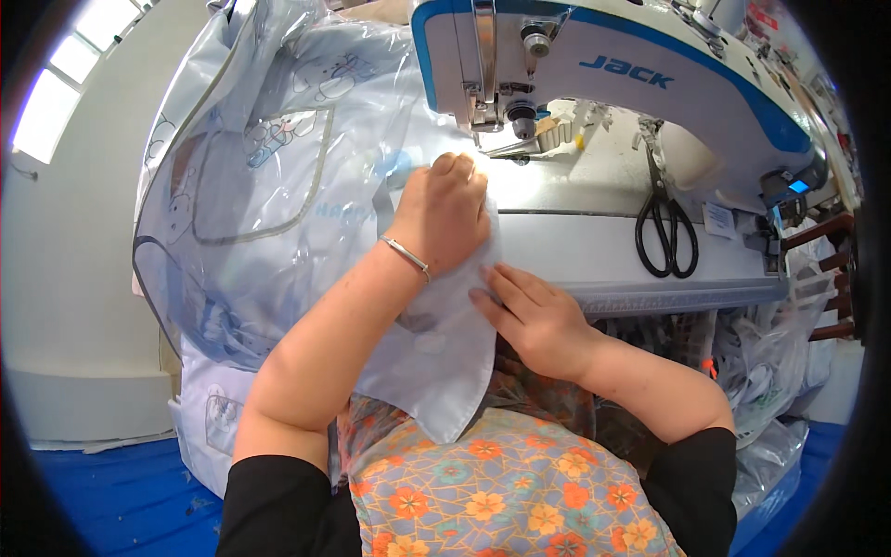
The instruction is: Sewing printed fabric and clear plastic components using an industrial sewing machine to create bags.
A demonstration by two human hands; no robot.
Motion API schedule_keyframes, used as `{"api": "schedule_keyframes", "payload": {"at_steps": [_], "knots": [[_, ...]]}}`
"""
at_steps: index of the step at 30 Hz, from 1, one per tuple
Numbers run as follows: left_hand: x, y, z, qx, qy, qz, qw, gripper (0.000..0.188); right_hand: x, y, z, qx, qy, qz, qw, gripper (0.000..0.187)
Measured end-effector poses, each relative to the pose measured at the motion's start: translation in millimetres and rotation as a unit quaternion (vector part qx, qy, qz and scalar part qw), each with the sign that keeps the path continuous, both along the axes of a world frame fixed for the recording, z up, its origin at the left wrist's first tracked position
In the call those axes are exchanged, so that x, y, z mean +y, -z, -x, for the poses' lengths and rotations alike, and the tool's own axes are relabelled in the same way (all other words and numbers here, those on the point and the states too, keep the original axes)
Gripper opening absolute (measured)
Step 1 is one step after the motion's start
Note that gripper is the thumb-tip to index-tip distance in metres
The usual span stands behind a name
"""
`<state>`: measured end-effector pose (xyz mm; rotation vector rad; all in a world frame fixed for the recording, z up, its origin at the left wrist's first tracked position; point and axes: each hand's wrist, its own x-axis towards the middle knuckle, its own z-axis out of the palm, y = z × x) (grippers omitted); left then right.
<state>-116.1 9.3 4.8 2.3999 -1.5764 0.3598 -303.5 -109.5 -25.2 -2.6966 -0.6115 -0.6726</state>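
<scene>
Covering the left of the worktable [575, 246]: glossy pale-blue printed sheet [292, 218], lower end hanging over the floral apron [520, 492]. White-and-blue sewing machine [594, 79] at upper right, needle area just beyond left hand [441, 212]. That hand sits on the sheet, fingers curled together; can't tell if pinching. Right hand [543, 325]: fingers close together, thumb apart, tips at sheet's edge. Black scissors [657, 190] lie farther right. Silver bracelet [406, 256] on left wrist.

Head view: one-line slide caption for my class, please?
Left hand and right hand on pale, shiny fabric at a white-and-blue sewing machine, black-handled scissors lying at right.
</scene>
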Motion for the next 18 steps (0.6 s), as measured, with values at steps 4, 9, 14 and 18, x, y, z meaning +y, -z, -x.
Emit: {"api": "schedule_keyframes", "payload": {"at_steps": [4,9,14,18], "knots": [[3.3,5.2,-3.3,-0.01,0.005,0.007,1.0,0.027,1.2,-6.2,-8.5,-0.002,0.002,0.002,1.0,0.039],[5.2,-1.5,-8.7,-0.014,0.033,0.032,0.999,0.027,-0.8,-4.0,-20.3,-0.003,0.016,0.007,1.0,0.039],[15.2,-18.7,6.0,0.106,0.078,-0.033,0.991,0.034,6.6,-0.8,-25.6,0.019,0.041,-0.047,0.998,0.035],[24.8,-18.7,-1.9,0.112,0.071,-0.057,0.99,0.043,3.5,-11.5,-29.5,0.039,0.026,-0.045,0.998,0.032]]}}
